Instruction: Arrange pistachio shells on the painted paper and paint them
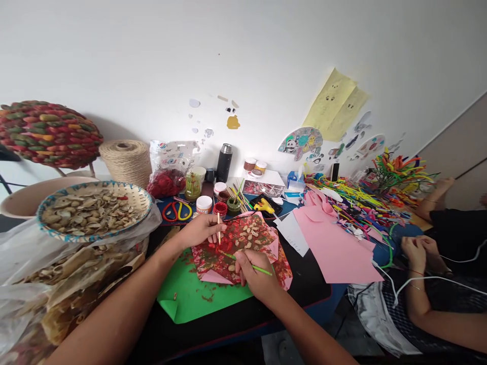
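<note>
My left hand (203,230) is closed around a thin, pale wooden stick (219,235) held upright over a paint-smeared sheet (211,263). In my right hand (254,274) is a green-handled paintbrush (262,270), its tip pointing left toward the foot of the stick. Several peanut shells (249,233) lie on the painted sheet, to the right of my left hand. Under it, a green sheet (186,299) covers part of the dark mat. Just beyond my hands stand open jars of red paint (220,209) and green paint (233,205).
A woven basket of shells (95,210) stands at left, near a twine spool (125,162). Scissors (177,211), a black flask (224,163) and a yellow glue gun (264,206) sit behind. Pink paper (335,248) lies at right, beside another person's hands (418,248).
</note>
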The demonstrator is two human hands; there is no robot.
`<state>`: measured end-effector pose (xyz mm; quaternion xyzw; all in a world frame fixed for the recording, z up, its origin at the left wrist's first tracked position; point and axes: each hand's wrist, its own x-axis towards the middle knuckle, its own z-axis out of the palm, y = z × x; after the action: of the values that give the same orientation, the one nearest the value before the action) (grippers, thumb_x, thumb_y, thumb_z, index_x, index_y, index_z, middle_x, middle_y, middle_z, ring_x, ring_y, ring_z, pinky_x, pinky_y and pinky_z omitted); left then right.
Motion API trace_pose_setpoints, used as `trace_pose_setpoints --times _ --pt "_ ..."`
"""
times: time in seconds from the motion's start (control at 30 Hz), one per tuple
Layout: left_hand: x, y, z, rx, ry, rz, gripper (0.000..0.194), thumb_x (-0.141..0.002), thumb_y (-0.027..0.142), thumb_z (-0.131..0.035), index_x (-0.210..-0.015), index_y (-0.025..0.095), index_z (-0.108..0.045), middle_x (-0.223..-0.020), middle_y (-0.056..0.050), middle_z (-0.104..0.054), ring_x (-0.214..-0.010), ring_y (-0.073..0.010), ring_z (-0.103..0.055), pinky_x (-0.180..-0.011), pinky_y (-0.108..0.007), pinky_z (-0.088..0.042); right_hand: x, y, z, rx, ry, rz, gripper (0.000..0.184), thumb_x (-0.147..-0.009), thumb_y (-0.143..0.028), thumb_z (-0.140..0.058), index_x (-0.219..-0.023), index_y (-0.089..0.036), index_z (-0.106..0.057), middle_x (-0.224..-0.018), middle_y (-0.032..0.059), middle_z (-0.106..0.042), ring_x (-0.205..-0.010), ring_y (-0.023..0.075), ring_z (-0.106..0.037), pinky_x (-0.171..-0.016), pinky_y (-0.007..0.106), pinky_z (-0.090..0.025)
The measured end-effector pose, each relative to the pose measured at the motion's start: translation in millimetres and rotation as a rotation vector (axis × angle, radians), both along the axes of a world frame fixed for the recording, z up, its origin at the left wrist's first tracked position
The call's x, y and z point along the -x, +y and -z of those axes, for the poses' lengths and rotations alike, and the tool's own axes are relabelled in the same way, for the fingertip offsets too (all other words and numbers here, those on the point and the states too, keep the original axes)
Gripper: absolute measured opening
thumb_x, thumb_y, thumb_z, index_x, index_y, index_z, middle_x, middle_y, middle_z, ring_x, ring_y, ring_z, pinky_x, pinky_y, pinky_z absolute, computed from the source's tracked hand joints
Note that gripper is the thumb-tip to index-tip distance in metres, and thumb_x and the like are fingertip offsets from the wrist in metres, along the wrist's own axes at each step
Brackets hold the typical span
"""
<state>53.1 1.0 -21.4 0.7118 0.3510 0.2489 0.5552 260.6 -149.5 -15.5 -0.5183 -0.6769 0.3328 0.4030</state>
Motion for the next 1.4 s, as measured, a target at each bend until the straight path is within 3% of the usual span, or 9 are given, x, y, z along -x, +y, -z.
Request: trace_pose_setpoints --times 0.2,0.37,0.57,0.83,1.07,1.3,1.4 --pt "0.6 -0.8 -2.8 -0.011 0.009 0.002 0.054 -0.081 0.07 -0.076 -0.085 0.018 -0.064 -0.066 -0.001 -0.072 -0.058 -0.0187 -0.068 -0.057 -0.029 -0.055 -0.5 -1.5 3.6 -0.022 -0.05 -0.027 0.064 -0.111 -0.065 -0.041 -0.065 -0.025 -0.059 -0.046 -0.0041 -0.049 -0.052 0.0168 -0.059 -0.071 0.03 -0.052" --pt "0.0 -2.5 -5.6 0.008 0.002 -0.008 0.057 -0.078 0.073 -0.077 -0.087 0.018 -0.065 -0.067 -0.001 -0.072 -0.056 -0.0183 -0.068 -0.056 -0.029 -0.056 -3.6 -1.5 1.6 -0.004 -0.037 0.003 0.063 -0.112 -0.064 -0.039 -0.066 -0.024 -0.058 -0.047 -0.0044 -0.051 -0.046 0.0153 -0.055 -0.064 0.029 -0.05" --pt "0.7 -1.4 -5.0 0.008 0.005 -0.005 0.055 -0.078 0.071 -0.078 -0.085 0.019 -0.064 -0.065 -0.001 -0.072 -0.057 -0.0187 -0.069 -0.056 -0.029 -0.056 3.8 0.6 -0.1 -0.024 -0.041 -0.007 0.065 -0.11 -0.067 -0.041 -0.064 -0.024 -0.059 -0.048 -0.0033 -0.052 -0.052 0.0164 -0.058 -0.072 0.031 -0.053" --pt "-0.3 -1.2 -3.5 0.013 0.0 -0.005 0.054 -0.078 0.071 -0.078 -0.085 0.019 -0.064 -0.066 0.0 -0.071 -0.057 -0.0183 -0.068 -0.056 -0.028 -0.056 -9.8 0.0 5.1 0.006 -0.031 0.032 0.066 -0.11 -0.068 -0.038 -0.066 -0.024 -0.058 -0.045 -0.0042 -0.051 -0.043 0.0146 -0.053 -0.054 0.027 -0.045" --pt "0.6 -0.4 -2.6 0.012 -0.004 0.0 0.054 -0.079 0.07 -0.077 -0.085 0.019 -0.063 -0.066 -0.001 -0.072 -0.056 -0.0178 -0.068 -0.056 -0.028 -0.056 2.7 2.2 0.0 -0.046 -0.068 -0.019 0.063 -0.11 -0.065 -0.044 -0.065 -0.024 -0.061 -0.052 -0.0017 -0.055 -0.056 0.0172 -0.06 -0.071 0.03 -0.05" --pt "0.0 -2.0 -4.3 0.016 -0.008 -0.013 0.054 -0.078 0.071 -0.078 -0.085 0.019 -0.064 -0.067 -0.001 -0.073 -0.057 -0.0187 -0.069 -0.057 -0.029 -0.057 -9.6 0.9 4.0 -0.001 -0.049 0.042 0.066 -0.111 -0.067 -0.038 -0.067 -0.024 -0.061 -0.046 -0.0034 -0.052 -0.047 0.0157 -0.056 -0.056 0.027 -0.046" --pt "-0.2 -1.0 -2.6 0.026 -0.006 -0.014 0.055 -0.077 0.072 -0.078 -0.083 0.02 -0.062 -0.064 0.001 -0.072 -0.057 -0.0182 -0.069 -0.056 -0.029 -0.056 -6.3 2.0 2.9 -0.004 -0.046 0.045 0.065 -0.11 -0.067 -0.041 -0.066 -0.024 -0.061 -0.047 -0.003 -0.053 -0.048 0.0157 -0.057 -0.057 0.027 -0.046"
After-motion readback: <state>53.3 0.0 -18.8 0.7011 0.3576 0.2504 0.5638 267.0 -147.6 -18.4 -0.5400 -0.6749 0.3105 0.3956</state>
